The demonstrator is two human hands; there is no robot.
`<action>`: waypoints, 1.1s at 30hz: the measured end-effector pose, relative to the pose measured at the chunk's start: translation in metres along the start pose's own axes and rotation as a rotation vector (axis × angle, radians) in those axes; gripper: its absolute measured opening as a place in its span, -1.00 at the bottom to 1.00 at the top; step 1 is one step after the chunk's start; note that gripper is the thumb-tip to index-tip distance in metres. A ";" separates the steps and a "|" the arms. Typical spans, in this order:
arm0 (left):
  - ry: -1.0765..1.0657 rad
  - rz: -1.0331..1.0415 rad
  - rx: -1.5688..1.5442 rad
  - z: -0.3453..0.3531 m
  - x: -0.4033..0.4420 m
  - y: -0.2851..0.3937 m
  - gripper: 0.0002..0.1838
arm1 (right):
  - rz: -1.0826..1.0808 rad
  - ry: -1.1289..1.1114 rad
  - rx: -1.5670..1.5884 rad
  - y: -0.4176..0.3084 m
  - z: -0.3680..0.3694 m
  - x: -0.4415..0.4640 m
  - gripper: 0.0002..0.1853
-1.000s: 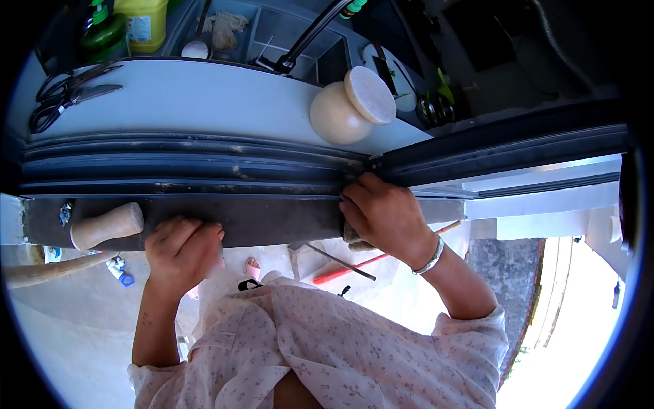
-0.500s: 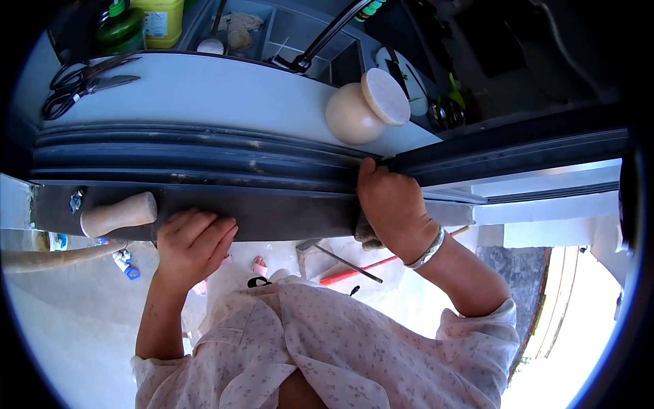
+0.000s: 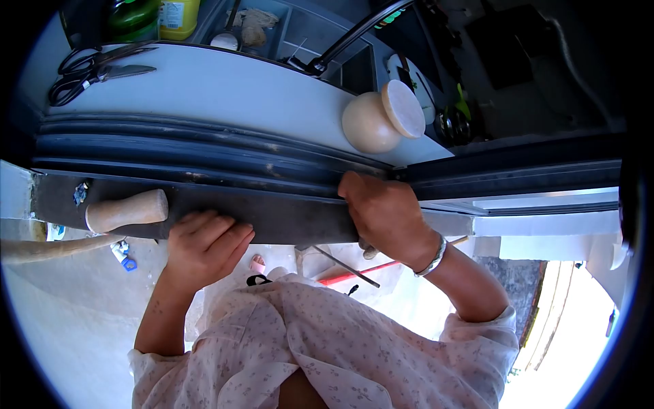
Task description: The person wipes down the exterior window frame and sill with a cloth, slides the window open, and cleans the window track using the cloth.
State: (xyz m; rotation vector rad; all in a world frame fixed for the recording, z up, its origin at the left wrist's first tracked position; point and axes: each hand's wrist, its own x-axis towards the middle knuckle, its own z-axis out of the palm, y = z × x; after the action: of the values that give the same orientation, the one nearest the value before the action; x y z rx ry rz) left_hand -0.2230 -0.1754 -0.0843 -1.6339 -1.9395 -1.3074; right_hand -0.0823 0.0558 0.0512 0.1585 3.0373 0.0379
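Note:
My left hand [image 3: 206,247] rests on the front edge of the dark sill [image 3: 286,217], its fingers together and slightly bent, with nothing visible in it. To its left a pale, waisted wooden piece [image 3: 128,210] lies on its side on the sill. My right hand [image 3: 388,217] is closed round a grey-brown cloth [image 3: 368,251] at the sill, beside the window track [image 3: 225,160]. Most of the cloth is hidden under the hand. Beyond the track, a round pale object with a flat disc [image 3: 371,123] stands on the white counter.
Black scissors [image 3: 88,73] lie at the counter's left. Behind it are a sink [image 3: 306,31] with a black faucet [image 3: 344,42], a yellow container [image 3: 178,17] and a green bottle [image 3: 133,20]. A dark window frame [image 3: 518,167] crosses the right side.
My right hand has turned and shifted at the window track, and less of the cloth shows. My left hand has moved slightly right along the sill. The view has shifted a little.

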 end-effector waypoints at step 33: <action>0.024 -0.043 -0.047 -0.001 -0.001 0.001 -0.84 | -0.189 0.038 0.029 -0.019 -0.008 0.041 -0.86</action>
State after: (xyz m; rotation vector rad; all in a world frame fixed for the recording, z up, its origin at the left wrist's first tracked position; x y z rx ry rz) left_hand -0.2226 -0.1771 -0.0840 -1.5996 -1.9542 -1.3925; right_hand -0.1253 0.0411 0.0545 -0.1290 3.0767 -0.0180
